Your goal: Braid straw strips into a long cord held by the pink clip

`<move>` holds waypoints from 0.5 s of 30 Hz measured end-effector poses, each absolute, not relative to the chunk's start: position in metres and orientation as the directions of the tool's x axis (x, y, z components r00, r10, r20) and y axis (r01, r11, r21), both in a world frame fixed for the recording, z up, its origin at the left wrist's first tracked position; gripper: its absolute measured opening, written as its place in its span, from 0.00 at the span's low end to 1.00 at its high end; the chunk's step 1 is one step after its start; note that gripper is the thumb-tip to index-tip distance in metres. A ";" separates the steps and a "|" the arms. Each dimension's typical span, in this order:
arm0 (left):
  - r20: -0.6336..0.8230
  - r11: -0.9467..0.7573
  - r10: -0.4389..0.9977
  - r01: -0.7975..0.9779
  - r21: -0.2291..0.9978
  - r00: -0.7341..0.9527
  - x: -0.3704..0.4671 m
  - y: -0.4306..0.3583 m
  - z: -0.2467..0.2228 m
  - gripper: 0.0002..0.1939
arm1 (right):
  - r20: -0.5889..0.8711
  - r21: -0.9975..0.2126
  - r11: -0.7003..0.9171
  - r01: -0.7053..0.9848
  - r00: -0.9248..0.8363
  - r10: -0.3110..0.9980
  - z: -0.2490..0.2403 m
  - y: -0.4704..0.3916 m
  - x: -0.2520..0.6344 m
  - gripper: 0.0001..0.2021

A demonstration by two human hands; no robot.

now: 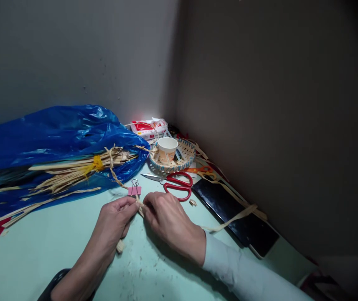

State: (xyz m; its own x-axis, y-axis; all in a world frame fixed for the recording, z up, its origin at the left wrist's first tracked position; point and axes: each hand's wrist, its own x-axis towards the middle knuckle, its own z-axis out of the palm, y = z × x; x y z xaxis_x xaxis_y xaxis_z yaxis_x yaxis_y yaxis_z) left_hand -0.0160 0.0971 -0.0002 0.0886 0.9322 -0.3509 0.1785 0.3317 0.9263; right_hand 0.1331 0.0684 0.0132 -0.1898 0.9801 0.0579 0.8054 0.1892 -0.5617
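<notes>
Pale dried-fibre strands (140,209) run between my two hands at the middle of the table. My left hand (114,219) pinches them between thumb and fingers. From the other side my right hand (169,219) is closed on the same strands, its fingertips partly hidden. Just beyond my fingers, a pink binder clip (134,190) grips the work. A twisted fibre cord (113,169) leads from the clip up to the left. One loose strip (233,218) trails out to the right past my right wrist, and a strand end pokes out below my left hand.
Red-handled scissors (179,186) lie just beyond my right hand. Behind them a paper cup (167,150) stands in a woven basket (191,155). A dark phone-like slab (229,213) lies right. At left, a tied fibre bundle (81,169) rests on a blue plastic bag (56,129). Walls rise behind and right.
</notes>
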 end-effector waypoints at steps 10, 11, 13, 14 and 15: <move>-0.335 0.326 0.938 0.098 0.940 0.090 -0.018 0.100 -0.008 0.10 | 0.215 -0.335 0.351 0.875 -0.291 0.932 0.006 0.058 0.118 0.07; -0.334 0.326 0.938 0.090 0.941 0.093 -0.018 0.100 -0.007 0.09 | 0.201 -0.319 0.359 0.877 -0.307 0.930 0.008 0.057 0.116 0.07; -0.334 0.327 0.937 0.082 0.941 0.097 -0.020 0.099 -0.006 0.09 | 0.146 -0.288 0.366 0.885 -0.337 0.930 0.014 0.055 0.114 0.07; -0.344 0.337 0.933 0.078 0.938 0.104 -0.020 0.098 -0.005 0.10 | 0.112 -0.273 0.370 0.888 -0.353 0.929 0.016 0.055 0.112 0.07; -0.357 0.351 0.927 0.072 0.934 0.111 -0.021 0.097 -0.004 0.10 | 0.084 -0.256 0.375 0.891 -0.366 0.927 0.019 0.055 0.110 0.08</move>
State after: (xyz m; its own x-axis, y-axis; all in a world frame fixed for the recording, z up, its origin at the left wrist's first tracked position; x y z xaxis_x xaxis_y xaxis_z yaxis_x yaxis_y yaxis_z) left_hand -0.0210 0.0972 -0.0037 0.1115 0.9272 -0.3575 0.0716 0.3513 0.9335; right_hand 0.1104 0.0548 0.0186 -0.3656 0.9270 0.0843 0.8910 0.3747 -0.2562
